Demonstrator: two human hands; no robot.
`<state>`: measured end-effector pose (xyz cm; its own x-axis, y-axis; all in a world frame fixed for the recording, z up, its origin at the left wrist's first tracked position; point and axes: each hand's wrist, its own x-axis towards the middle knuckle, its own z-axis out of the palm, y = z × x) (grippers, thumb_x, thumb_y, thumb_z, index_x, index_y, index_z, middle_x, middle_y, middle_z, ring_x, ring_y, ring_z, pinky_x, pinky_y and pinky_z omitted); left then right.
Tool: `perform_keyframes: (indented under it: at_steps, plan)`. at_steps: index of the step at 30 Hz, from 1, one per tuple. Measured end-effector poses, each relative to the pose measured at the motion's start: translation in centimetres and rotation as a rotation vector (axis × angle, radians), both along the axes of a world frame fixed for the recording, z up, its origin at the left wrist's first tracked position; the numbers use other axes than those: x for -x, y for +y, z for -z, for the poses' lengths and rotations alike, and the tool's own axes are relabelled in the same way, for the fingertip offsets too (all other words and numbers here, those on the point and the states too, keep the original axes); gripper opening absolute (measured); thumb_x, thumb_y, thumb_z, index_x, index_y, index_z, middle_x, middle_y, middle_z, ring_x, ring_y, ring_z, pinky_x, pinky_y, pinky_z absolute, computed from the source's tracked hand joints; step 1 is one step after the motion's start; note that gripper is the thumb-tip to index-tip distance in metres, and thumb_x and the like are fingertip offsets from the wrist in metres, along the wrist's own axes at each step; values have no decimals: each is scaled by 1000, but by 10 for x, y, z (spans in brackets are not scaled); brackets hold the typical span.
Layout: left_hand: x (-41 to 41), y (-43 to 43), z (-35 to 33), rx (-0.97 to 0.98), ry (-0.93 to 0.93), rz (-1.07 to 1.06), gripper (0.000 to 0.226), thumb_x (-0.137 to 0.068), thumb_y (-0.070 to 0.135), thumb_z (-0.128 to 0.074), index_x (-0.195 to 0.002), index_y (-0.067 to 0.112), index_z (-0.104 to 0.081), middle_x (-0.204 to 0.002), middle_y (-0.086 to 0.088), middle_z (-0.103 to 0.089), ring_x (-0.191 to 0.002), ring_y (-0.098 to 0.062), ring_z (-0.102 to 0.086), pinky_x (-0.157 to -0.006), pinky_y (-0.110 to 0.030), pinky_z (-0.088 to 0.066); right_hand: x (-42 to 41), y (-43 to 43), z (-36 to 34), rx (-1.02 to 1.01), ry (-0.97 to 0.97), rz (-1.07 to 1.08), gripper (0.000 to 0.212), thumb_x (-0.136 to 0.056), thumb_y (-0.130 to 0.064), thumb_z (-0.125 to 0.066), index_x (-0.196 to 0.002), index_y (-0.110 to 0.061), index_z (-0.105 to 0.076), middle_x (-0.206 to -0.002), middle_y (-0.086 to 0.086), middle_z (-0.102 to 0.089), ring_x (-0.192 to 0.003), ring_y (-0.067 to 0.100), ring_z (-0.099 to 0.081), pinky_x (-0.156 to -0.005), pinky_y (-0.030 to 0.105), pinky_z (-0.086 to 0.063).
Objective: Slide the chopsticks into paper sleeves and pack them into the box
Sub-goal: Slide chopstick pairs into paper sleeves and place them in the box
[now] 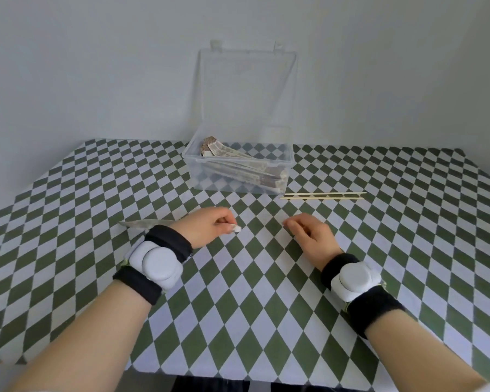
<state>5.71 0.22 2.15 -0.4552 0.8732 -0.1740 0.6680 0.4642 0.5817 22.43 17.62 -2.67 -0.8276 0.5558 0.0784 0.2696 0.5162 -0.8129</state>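
Left hand: your left hand (210,226) has its fingers curled round a long, patterned paper sleeve (145,223). Thumb and fingers pinch it close to its white end, which pokes out just past your fingertips toward the middle of the table.
Sleeve: the rest of it runs back to the left, behind your wrist and low over the cloth. You can't tell from here whether it touches the cloth.
Right hand: your right hand (311,234) sits just across from the left, with a gap between them. The fingers are loosely curled, thumb near forefinger, and nothing shows in them.
Chopsticks: the pair of pale, thin wooden chopsticks (323,195) lies bare on the table, the two sticks side by side and nearly parallel. They start just by the box's right front corner and run off to the right, beyond your right hand and apart from it.
Box: the clear rectangular plastic box (194,165) stands at the far middle of the table, near the grey wall (96,66).
Lid: its clear hinged lid (246,89) is up, standing upright at the wall.
Packed so far: several sleeved chopsticks (246,168) already lie in the box, slanting from back left to front right.
Table: a green-and-white diamond-checked cloth (266,278) covers it.
Wrists: each carries a black wristband with a rounded white device, on your left (153,261) and your right (354,281).
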Motion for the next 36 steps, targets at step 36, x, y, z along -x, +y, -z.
perform_keyframes:
  at_steps: [36]
  plan:
    - [-59, 70, 40, -1048, -1597, -586, 20, -99, 24, -36, -94, 11, -51, -91, -7, -56, -96, -24, -60, -85, -41, -47, 1, -1, -12, 338, 35, 69, 2, -89, -13, -57, -88, -12, -59, -77, -2, -71, -55, 5, -59, -58, 18, -52]
